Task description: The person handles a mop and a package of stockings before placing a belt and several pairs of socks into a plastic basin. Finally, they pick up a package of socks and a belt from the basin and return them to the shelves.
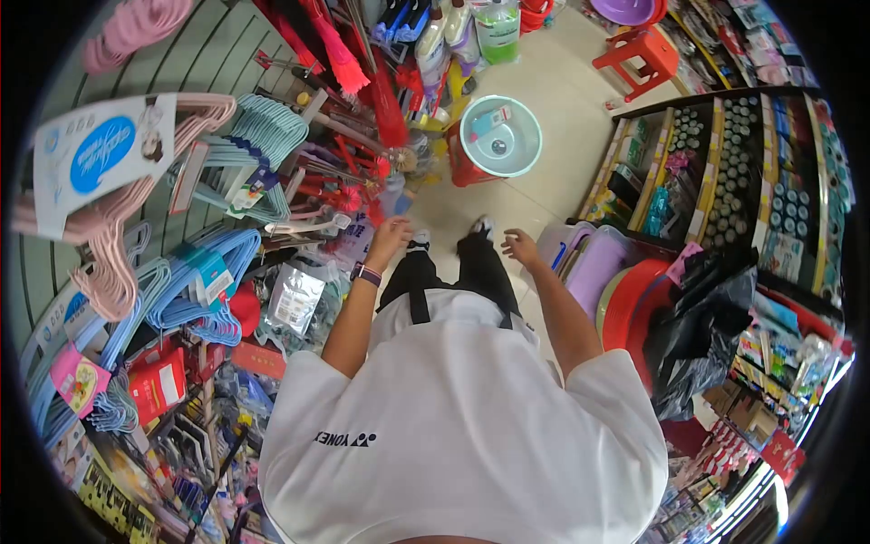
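Observation:
My left hand (390,240) hangs beside the body with a dark band at the wrist, near the goods on the left rack; its fingers are bent, and whether they hold anything is too small to tell. My right hand (520,247) is held out on the other side, its fingers apart and nothing in them. In front of my feet a pale blue basin (533,136) rests on a red stool (467,170). Inside the basin lie a white and pink package (490,122) and a small round item (498,146).
Hangers (118,204) and packaged goods crowd the left rack. On the right stand shelves of small jars (728,181), a lilac plastic tub (600,263), red basins (634,299) and a black plastic bag (698,331). A red stool (639,59) stands farther ahead.

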`<state>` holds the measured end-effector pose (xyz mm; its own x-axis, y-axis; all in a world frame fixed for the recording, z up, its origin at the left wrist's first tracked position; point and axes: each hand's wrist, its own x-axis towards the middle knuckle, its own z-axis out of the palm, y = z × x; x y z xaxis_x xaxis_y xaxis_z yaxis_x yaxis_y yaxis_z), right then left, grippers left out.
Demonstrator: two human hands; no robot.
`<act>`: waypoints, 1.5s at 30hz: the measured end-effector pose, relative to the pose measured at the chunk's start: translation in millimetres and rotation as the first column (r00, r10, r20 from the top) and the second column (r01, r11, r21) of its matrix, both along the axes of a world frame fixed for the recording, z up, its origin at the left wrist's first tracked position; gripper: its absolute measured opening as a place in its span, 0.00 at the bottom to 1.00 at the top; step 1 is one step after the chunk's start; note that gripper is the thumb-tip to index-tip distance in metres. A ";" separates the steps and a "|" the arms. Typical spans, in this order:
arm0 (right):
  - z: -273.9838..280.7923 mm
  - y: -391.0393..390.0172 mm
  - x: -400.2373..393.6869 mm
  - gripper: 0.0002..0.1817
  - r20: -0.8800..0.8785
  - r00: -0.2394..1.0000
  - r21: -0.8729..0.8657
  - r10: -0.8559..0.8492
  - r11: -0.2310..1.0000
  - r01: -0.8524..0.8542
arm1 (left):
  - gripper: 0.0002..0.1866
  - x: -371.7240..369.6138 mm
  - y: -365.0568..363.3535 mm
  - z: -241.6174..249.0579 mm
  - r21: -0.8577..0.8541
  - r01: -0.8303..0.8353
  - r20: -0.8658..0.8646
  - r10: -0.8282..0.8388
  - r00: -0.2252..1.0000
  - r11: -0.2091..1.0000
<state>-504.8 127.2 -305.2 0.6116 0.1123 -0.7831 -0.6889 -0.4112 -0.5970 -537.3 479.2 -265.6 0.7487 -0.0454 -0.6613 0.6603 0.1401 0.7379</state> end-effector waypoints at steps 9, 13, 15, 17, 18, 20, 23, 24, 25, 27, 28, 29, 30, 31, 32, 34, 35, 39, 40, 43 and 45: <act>-107.4 -19.9 216.1 0.17 0.062 0.986 -0.049 0.153 0.987 -0.150 | 0.15 65.3 -60.5 -9.4 0.161 -0.084 -0.094 0.100 0.991 0.983; -196.0 -15.5 284.3 0.18 0.207 0.875 -0.306 0.438 0.878 -0.367 | 0.15 109.5 -110.5 -20.0 0.195 -0.123 -0.180 0.159 0.971 0.973; -234.9 -6.0 324.5 0.20 0.246 0.837 -0.333 0.489 0.854 -0.401 | 0.14 132.2 -138.0 -22.0 0.198 -0.071 -0.197 0.111 0.974 0.978; -258.3 10.9 358.7 0.22 0.112 0.950 -0.113 0.292 0.953 -0.280 | 0.13 154.6 -157.3 -17.9 0.219 -0.020 -0.178 0.060 0.982 0.975; -258.3 18.1 373.0 0.23 0.086 0.966 -0.051 0.244 0.969 -0.240 | 0.12 163.6 -165.3 -12.7 0.228 -0.009 -0.165 0.047 0.985 0.974; -271.2 27.8 392.0 0.27 0.101 0.945 -0.101 0.311 0.948 -0.301 | 0.12 167.3 -177.6 -14.0 0.200 -0.069 -0.229 0.115 0.967 0.977; -283.2 42.0 412.0 0.28 -0.034 0.966 -0.017 0.255 0.967 -0.256 | 0.12 155.1 -190.6 -21.0 0.183 -0.124 -0.304 0.176 0.936 0.975; -288.2 44.5 416.7 0.28 -0.106 0.972 -0.028 0.210 0.976 -0.214 | 0.12 151.1 -193.1 -20.4 0.184 -0.115 -0.332 0.172 0.927 0.976; -293.1 47.1 418.6 0.28 -0.173 0.971 -0.046 0.164 0.984 -0.174 | 0.12 146.7 -194.9 -19.5 0.181 -0.121 -0.340 0.178 0.923 0.976; -299.7 48.3 413.2 0.27 -0.258 0.962 -0.058 0.089 0.992 -0.108 | 0.13 135.1 -196.6 -15.9 0.170 -0.120 -0.360 0.174 0.917 0.978; -299.7 46.3 415.1 0.27 -0.318 0.948 -0.085 0.013 0.996 -0.042 | 0.13 129.1 -196.1 -14.7 0.166 -0.131 -0.363 0.184 0.913 0.977; -304.6 45.6 411.0 0.23 -0.290 0.957 -0.131 -0.024 0.991 -0.015 | 0.13 122.5 -195.8 -12.4 0.170 -0.150 -0.383 0.206 0.901 0.974; -303.3 42.1 408.7 0.23 -0.284 0.959 -0.137 -0.006 0.990 -0.035 | 0.13 121.0 -195.6 -9.1 0.173 -0.172 -0.398 0.228 0.889 0.970; -298.2 36.9 406.4 0.21 -0.317 0.945 -0.133 -0.077 0.991 0.036 | 0.12 120.5 -195.2 -6.7 0.164 -0.245 -0.381 0.290 0.878 0.956; -291.8 30.5 403.5 0.19 -0.349 0.926 -0.131 -0.146 0.986 0.106 | 0.12 118.7 -194.5 -6.2 0.189 -0.257 -0.408 0.314 0.857 0.948; -286.2 16.4 389.9 0.17 -0.315 0.933 -0.169 -0.172 0.978 0.123 | 0.12 118.7 -192.3 -2.7 0.174 -0.341 -0.383 0.382 0.841 0.924; -282.5 7.8 384.5 0.16 -0.292 0.931 -0.197 -0.219 0.966 0.165 | 0.12 115.2 -191.7 -4.2 0.187 -0.339 -0.366 0.385 0.847 0.922; -224.7 -16.9 363.3 0.13 -0.287 0.955 -0.037 -0.070 0.997 0.062 | 0.12 118.4 -190.2 11.6 0.184 -0.385 -0.222 0.420 0.880 0.904; -201.6 -15.2 358.2 0.13 -0.278 0.959 -0.033 -0.045 0.999 0.038 | 0.12 118.0 -189.7 16.3 0.202 -0.378 -0.195 0.416 0.888 0.903; -137.8 -9.7 335.2 0.12 -0.240 0.945 0.194 0.223 0.965 -0.178 | 0.12 103.6 -185.8 22.2 0.186 -0.418 -0.084 0.438 0.895 0.889; -94.5 -4.1 309.3 0.12 -0.177 0.935 0.316 0.309 0.917 -0.243 | 0.15 89.4 -183.2 28.6 0.145 -0.390 0.003 0.393 0.919 0.910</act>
<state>-195.5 123.1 -399.7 0.3409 0.4896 -0.8026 -0.6990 -0.4389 -0.5646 -448.0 296.1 -237.0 0.6704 0.3420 -0.6585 0.5923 0.2880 0.7525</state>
